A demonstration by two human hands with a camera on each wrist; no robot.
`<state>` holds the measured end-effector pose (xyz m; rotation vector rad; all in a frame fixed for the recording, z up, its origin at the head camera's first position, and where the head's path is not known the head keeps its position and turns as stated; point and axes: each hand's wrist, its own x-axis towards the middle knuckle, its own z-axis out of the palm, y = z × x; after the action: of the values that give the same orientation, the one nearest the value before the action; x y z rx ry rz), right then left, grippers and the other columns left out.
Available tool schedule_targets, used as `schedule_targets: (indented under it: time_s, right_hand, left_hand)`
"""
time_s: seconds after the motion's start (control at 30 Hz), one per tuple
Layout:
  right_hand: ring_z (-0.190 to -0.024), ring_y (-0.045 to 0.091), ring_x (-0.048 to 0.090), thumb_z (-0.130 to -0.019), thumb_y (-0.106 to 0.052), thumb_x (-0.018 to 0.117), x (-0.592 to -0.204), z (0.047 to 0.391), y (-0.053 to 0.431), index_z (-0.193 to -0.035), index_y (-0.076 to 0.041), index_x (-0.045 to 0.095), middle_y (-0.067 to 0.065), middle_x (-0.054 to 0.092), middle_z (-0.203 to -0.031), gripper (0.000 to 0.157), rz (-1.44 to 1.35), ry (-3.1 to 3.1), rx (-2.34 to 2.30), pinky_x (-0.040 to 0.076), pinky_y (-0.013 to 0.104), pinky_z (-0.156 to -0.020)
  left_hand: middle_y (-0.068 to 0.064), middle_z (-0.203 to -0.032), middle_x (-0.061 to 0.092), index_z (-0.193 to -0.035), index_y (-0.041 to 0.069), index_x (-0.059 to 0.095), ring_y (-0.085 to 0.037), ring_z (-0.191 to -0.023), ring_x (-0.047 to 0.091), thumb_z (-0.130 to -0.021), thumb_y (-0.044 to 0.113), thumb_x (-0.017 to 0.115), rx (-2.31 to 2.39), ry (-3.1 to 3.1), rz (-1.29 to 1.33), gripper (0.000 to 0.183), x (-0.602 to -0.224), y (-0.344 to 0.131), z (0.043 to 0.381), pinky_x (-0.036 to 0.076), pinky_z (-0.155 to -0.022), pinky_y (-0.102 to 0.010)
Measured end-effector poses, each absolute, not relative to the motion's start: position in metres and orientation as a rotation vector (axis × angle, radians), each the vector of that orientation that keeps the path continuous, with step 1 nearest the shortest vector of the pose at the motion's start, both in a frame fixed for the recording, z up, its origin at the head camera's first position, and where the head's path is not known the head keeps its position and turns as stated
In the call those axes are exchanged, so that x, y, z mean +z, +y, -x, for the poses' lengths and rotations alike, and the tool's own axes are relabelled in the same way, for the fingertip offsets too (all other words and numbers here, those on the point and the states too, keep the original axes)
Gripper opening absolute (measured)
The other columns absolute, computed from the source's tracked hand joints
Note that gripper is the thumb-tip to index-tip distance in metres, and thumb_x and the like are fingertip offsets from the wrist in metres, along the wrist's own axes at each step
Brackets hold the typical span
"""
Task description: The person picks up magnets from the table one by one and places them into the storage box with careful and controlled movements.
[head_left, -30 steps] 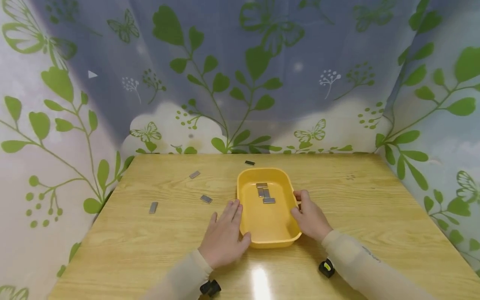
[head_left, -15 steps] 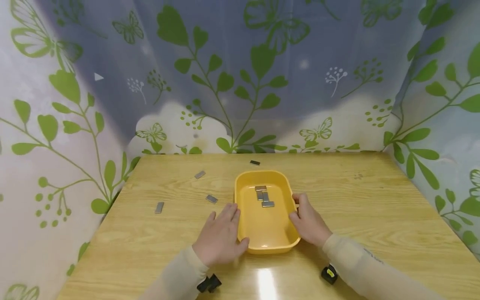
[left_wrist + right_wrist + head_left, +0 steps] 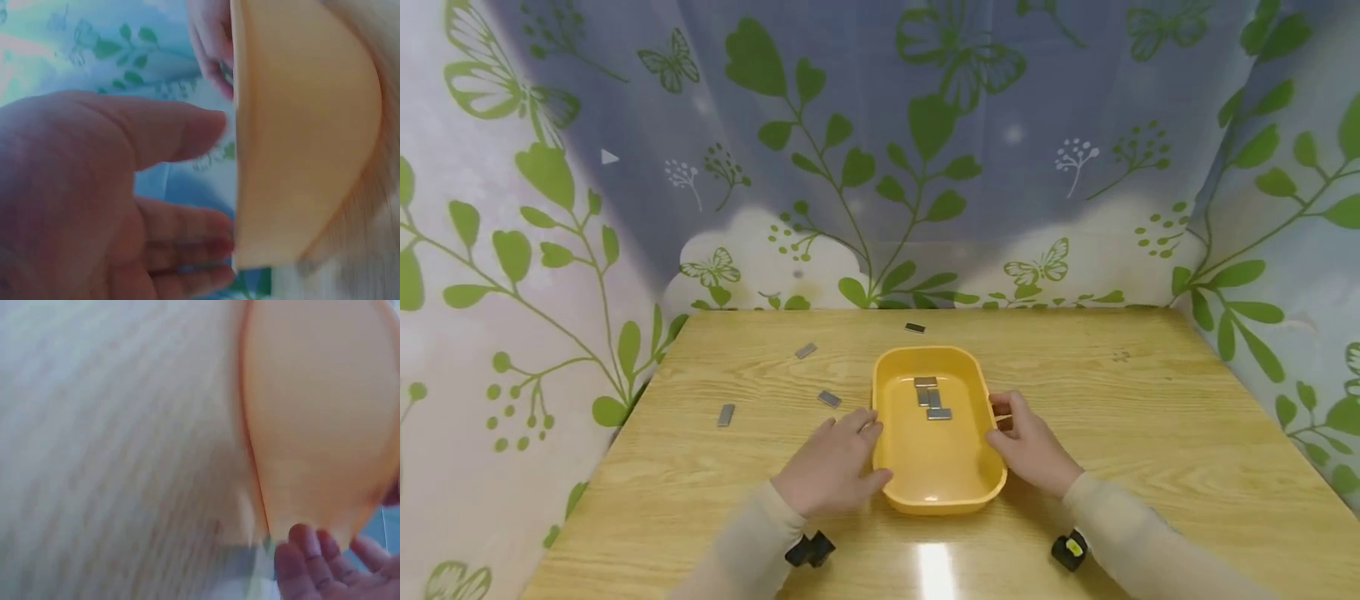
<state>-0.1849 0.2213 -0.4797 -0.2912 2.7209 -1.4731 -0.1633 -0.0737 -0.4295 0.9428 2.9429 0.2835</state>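
Observation:
A yellow plastic tray [image 3: 936, 467] with raised walls stands on the wooden table, between the two hands. Several small grey rectangular metal-looking pieces [image 3: 933, 398] lie grouped on its floor, toward the far end. On the tray's left side, my left hand [image 3: 833, 463] has its fingertips and thumb tip right at the rim, fingers loosely extended. My right hand [image 3: 1033, 442] is at the right wall, thumb at the rim and fingers outside it. The right wrist view shows those fingers [image 3: 304, 540] loosely extended beside the tray's outer wall [image 3: 319, 425].
Loose grey pieces lie left of the tray: one at far left [image 3: 726, 415], one nearer the tray [image 3: 829, 399], and one farther back [image 3: 806, 351]. A dark piece [image 3: 915, 328] lies behind the tray. A patterned curtain [image 3: 820, 167] encloses the table's back and sides.
The tray has shifted slightly toward the person and to the left on the table. Both hands moved with it, and their fingers now look looser at the rim. The head view has shifted slightly.

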Motion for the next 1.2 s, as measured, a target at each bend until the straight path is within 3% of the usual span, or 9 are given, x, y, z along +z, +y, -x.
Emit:
schedule_targets:
  time_s: [0.13,0.3,0.7,1.2]
  right_hand:
    - [-0.087,0.023,0.059,-0.096,-0.017,0.059,-0.483,0.189,0.236,-0.122,0.002,0.051,0.015,0.059,-0.106,0.032,0.217,2.597,-1.634,0.052,0.035,-0.073]
    - [-0.077,0.020,0.061,-0.100,-0.025,0.055,-0.491,0.196,0.244,-0.122,0.008,0.050,0.013,0.060,-0.097,0.041,0.061,2.261,-1.903,0.054,0.033,-0.064]
    - [-0.065,0.010,0.055,-0.098,-0.022,0.058,-0.501,0.207,0.237,-0.113,0.015,0.052,0.004,0.059,-0.080,0.041,0.032,2.009,-2.133,0.048,0.023,-0.058]
    - [-0.060,0.007,0.050,-0.095,-0.016,0.062,-0.513,0.213,0.236,-0.103,0.004,0.051,0.000,0.056,-0.075,0.025,0.119,1.780,-2.266,0.042,0.018,-0.051]
  left_hand:
    - [-0.017,-0.146,0.041,-0.141,-0.003,0.044,-0.032,-0.133,0.040,-0.094,0.042,0.060,0.451,2.959,-0.975,0.066,-0.438,-0.082,0.179,0.035,-0.106,-0.047]
    - [-0.017,-0.151,0.034,-0.145,-0.001,0.039,-0.031,-0.136,0.036,-0.095,0.041,0.059,0.486,2.964,-1.013,0.068,-0.449,-0.090,0.191,0.033,-0.108,-0.045]
    - [-0.012,-0.153,0.032,-0.145,0.000,0.039,-0.026,-0.141,0.029,-0.097,0.043,0.053,0.490,2.934,-1.034,0.065,-0.459,-0.091,0.199,0.027,-0.112,-0.041]
    - [-0.013,-0.149,0.039,-0.140,-0.002,0.045,-0.026,-0.137,0.036,-0.093,0.036,0.059,0.536,3.000,-1.013,0.062,-0.459,-0.090,0.197,0.031,-0.110,-0.040]
